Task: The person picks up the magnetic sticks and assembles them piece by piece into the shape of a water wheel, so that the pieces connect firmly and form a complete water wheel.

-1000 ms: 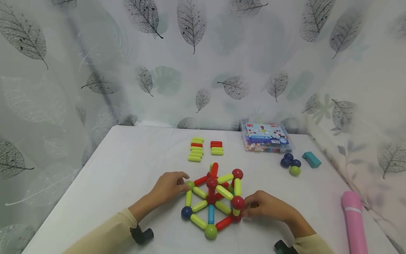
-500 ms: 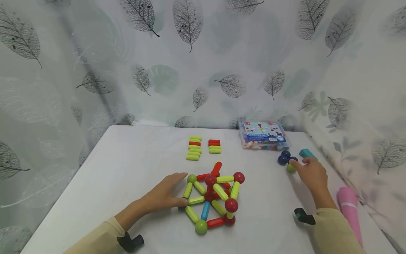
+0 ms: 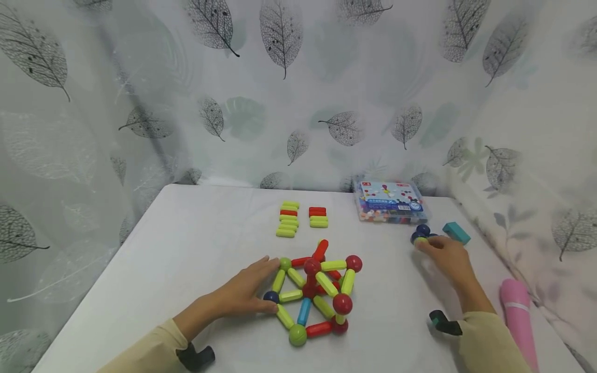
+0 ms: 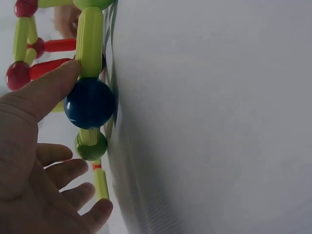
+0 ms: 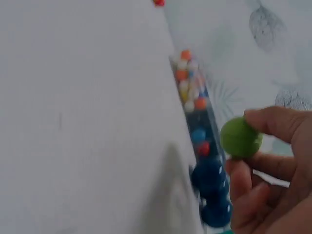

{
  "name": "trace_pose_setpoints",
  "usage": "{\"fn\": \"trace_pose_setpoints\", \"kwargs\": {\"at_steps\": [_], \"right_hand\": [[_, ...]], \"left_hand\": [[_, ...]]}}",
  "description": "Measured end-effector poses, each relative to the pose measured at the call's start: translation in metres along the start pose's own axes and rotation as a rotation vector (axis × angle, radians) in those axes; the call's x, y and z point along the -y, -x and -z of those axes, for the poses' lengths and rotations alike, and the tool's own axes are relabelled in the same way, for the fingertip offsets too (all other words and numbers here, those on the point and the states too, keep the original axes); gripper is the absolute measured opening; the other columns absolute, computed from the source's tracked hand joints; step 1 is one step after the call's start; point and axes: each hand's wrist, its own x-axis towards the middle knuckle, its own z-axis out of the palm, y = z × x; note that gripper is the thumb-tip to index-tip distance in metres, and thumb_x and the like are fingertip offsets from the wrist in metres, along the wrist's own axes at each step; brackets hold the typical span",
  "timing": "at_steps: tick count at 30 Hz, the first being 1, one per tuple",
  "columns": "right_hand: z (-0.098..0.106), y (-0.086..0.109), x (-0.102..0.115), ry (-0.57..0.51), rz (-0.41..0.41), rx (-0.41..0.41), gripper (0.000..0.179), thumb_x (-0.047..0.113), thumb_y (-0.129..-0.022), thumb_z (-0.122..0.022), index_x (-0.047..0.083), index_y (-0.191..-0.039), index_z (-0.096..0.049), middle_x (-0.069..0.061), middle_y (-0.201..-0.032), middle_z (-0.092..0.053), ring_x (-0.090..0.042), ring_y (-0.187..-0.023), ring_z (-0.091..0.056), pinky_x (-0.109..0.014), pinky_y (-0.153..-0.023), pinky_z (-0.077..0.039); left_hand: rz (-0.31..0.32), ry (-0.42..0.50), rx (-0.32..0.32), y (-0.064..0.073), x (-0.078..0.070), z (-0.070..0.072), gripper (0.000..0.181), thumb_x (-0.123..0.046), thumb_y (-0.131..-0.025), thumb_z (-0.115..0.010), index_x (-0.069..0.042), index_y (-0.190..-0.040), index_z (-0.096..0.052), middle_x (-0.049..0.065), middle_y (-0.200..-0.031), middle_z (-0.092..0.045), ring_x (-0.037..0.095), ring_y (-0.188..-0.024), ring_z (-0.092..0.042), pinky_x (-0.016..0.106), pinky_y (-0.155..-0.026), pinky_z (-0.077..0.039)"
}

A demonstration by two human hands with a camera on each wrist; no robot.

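Note:
A frame of coloured rods and balls [image 3: 310, 290] stands mid-table. My left hand [image 3: 242, 290] lies along its left side with fingers extended; in the left wrist view the thumb touches a yellow-green rod [image 4: 90, 44] just above a dark blue ball [image 4: 90, 103]. Over at the right, my right hand [image 3: 449, 259] pinches a green ball [image 5: 241, 137] between thumb and fingers. Dark blue balls [image 3: 423, 229] sit right behind that hand, partly hidden by it.
Loose yellow-green and red rods [image 3: 287, 220] lie in two columns behind the frame. A clear box of parts [image 3: 392, 202] stands at the back right, with a teal block [image 3: 456, 233] near it. A pink roll [image 3: 519, 321] lies along the right edge.
My right hand has left the frame's right side, reached over to the loose balls and picked out the green one. My left hand has shifted slightly down the frame's left side, its fingers straighter.

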Motion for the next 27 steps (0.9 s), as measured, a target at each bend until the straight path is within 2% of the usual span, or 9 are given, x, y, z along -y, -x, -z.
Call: {"fn": "trace_pose_setpoints", "kwargs": {"at_steps": [3, 5, 8, 11, 13, 18, 27], "right_hand": [[-0.024, 0.001, 0.031, -0.244, 0.095, 0.132, 0.065, 0.048, -0.099, -0.063, 0.002, -0.144, -0.053, -0.021, -0.129, -0.058, -0.038, -0.106, -0.053, -0.038, -0.078, -0.052], [-0.042, -0.001, 0.054, -0.358, 0.187, 0.221, 0.056, 0.040, -0.099, -0.066, 0.007, -0.143, -0.055, -0.016, -0.123, -0.058, -0.034, -0.099, -0.052, -0.030, -0.071, -0.050], [-0.065, -0.006, 0.085, -0.414, 0.325, 0.340, 0.046, 0.032, -0.099, -0.068, 0.012, -0.139, -0.061, -0.011, -0.121, -0.061, -0.032, -0.098, -0.054, -0.028, -0.070, -0.050], [-0.080, -0.011, 0.107, -0.411, 0.411, 0.430, 0.043, 0.029, -0.097, -0.068, 0.014, -0.137, -0.063, -0.009, -0.124, -0.064, -0.031, -0.101, -0.056, -0.034, -0.072, -0.053], [-0.086, -0.013, 0.117, -0.393, 0.431, 0.474, 0.043, 0.029, -0.096, -0.069, 0.016, -0.137, -0.063, -0.008, -0.128, -0.064, -0.031, -0.103, -0.057, -0.039, -0.075, -0.055], [-0.090, -0.013, 0.130, -0.371, 0.420, 0.539, 0.044, 0.029, -0.096, -0.070, 0.018, -0.137, -0.064, -0.006, -0.136, -0.063, -0.031, -0.111, -0.059, -0.047, -0.082, -0.054], [-0.088, -0.016, 0.139, -0.353, 0.417, 0.572, 0.044, 0.031, -0.096, -0.070, 0.019, -0.138, -0.064, -0.005, -0.138, -0.062, -0.030, -0.114, -0.059, -0.049, -0.087, -0.054]], "left_hand": [[0.001, 0.003, 0.015, -0.001, 0.002, 0.001, 0.100, -0.050, -0.082, -0.082, -0.015, -0.161, -0.032, 0.005, -0.165, -0.035, 0.031, -0.155, -0.022, 0.056, -0.120, -0.031], [0.005, 0.007, 0.023, -0.002, 0.004, 0.002, 0.099, -0.050, -0.082, -0.082, -0.015, -0.161, -0.033, 0.004, -0.165, -0.035, 0.030, -0.155, -0.022, 0.056, -0.120, -0.031], [0.011, 0.025, 0.028, -0.002, 0.006, 0.001, 0.100, -0.051, -0.081, -0.083, -0.016, -0.160, -0.033, 0.003, -0.165, -0.035, 0.029, -0.156, -0.022, 0.055, -0.120, -0.030], [0.003, 0.042, 0.029, -0.002, 0.006, 0.001, 0.100, -0.051, -0.081, -0.083, -0.016, -0.160, -0.034, 0.003, -0.165, -0.035, 0.029, -0.156, -0.022, 0.056, -0.120, -0.030], [-0.002, 0.047, 0.029, -0.002, 0.005, 0.000, 0.099, -0.051, -0.081, -0.083, -0.017, -0.160, -0.034, 0.003, -0.164, -0.035, 0.029, -0.156, -0.022, 0.056, -0.120, -0.030], [-0.004, 0.038, 0.026, -0.003, 0.005, 0.000, 0.099, -0.051, -0.082, -0.083, -0.017, -0.160, -0.033, 0.002, -0.164, -0.035, 0.029, -0.156, -0.022, 0.056, -0.120, -0.030], [-0.003, 0.040, 0.016, -0.004, 0.005, 0.000, 0.100, -0.051, -0.081, -0.083, -0.016, -0.160, -0.034, 0.003, -0.164, -0.036, 0.030, -0.155, -0.022, 0.058, -0.119, -0.031]]}}
